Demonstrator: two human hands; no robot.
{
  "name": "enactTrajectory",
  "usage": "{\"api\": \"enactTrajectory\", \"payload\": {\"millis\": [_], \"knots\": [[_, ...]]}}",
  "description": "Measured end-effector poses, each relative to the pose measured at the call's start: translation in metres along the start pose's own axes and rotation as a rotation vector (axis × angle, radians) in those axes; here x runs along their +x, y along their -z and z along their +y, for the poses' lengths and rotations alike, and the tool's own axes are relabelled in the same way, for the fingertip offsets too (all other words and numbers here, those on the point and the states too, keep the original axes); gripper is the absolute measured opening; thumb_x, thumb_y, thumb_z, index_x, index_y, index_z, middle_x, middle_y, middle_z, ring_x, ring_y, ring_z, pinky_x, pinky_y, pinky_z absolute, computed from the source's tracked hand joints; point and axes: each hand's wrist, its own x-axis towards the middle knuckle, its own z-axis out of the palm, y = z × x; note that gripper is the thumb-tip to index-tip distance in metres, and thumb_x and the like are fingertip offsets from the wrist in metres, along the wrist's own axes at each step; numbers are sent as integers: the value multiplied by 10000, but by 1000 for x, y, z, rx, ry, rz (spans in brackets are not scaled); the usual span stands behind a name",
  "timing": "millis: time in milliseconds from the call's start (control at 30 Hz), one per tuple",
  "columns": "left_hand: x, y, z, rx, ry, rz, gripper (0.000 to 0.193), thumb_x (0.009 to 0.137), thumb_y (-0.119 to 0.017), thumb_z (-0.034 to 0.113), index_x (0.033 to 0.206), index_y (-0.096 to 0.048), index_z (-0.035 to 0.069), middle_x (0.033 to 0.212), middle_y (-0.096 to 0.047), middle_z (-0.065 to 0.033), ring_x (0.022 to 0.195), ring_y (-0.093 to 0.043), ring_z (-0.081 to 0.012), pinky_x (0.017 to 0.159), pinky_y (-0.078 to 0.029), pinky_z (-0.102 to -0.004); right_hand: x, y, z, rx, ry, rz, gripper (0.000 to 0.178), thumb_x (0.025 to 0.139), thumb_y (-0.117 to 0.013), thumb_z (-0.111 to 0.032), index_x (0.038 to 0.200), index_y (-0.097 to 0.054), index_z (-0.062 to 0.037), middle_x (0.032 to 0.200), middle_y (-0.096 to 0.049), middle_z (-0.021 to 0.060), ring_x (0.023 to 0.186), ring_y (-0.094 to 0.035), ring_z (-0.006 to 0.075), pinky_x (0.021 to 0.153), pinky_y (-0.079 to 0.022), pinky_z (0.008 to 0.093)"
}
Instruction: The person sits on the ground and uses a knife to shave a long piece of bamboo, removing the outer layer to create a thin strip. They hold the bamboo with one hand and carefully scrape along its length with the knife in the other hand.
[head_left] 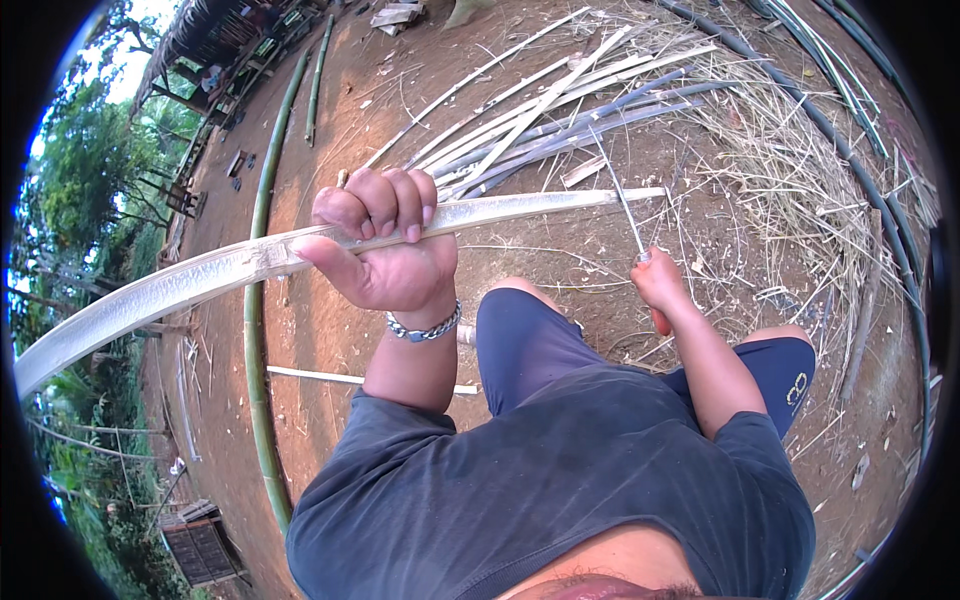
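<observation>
A long pale split bamboo strip (180,285) runs from the left rim across in front of me, its narrower end out to the right. Around its middle my left hand (385,235) is closed, fingers over the top and thumb along the near side. My right hand (660,280) grips a knife by its orange-red handle; the thin blade (618,187) points up and away. That blade crosses the strip close to its right end; whether the two touch, I cannot tell. A chain bracelet (425,325) circles my left wrist.
Split bamboo strips (560,110) lie piled on the dirt ahead. Shavings (770,170) heap up at the right, bordered by a dark pole (850,150). A green bamboo pole (262,330) lies at left. Farther off stand a slatted crate (200,550) and a thatched hut (190,45).
</observation>
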Motion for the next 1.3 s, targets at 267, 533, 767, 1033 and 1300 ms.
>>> {"api": "enactTrajectory", "payload": {"millis": [267, 533, 767, 1033, 1300], "knots": [[-1, 3, 2, 36, -2, 30, 556, 917, -445, 640, 667, -281, 172, 579, -281, 38, 467, -318, -94, 483, -292, -252, -12, 6, -17, 18, 37, -20, 250, 809, -596, -127, 1014, -559, 11, 894, -650, 184, 848, -648, 337, 764, -501, 418], [-5, 0, -1, 23, -53, -20, 563, 921, -423, 646, 676, -282, 160, 573, -278, 34, 454, -298, -76, 444, -263, -247, -46, 27, -67, 35, 277, -89, 231, 814, -570, -89, 1024, -544, 2, 849, -646, 195, 807, -653, 337, 730, -511, 441], [-12, -16, -1, -15, -28, -25, 562, 909, -475, 628, 649, -275, 171, 575, -267, 43, 456, -274, -66, 454, -205, -229, -39, 27, -59, 2, 257, -95, 248, 843, -558, -106, 1072, -545, -10, 842, -635, 167, 798, -649, 300, 717, -525, 420], [-11, -22, -7, -52, -17, -117, 538, 920, -486, 597, 662, -283, 170, 574, -276, 43, 457, -279, -66, 469, -210, -227, 16, 29, 14, -42, -141, -171, 225, 888, -532, -111, 1088, -546, -10, 892, -591, 116, 713, -590, 203, 649, -510, 352], [-10, -20, -3, -43, -10, -69, 552, 891, -555, 578, 649, -282, 163, 550, -266, 48, 448, -261, -65, 458, -198, -236, 33, 30, 19, 15, -82, -237, 250, 865, -533, -86, 1108, -575, -50, 828, -601, 89, 694, -588, 190, 614, -509, 354]]}}
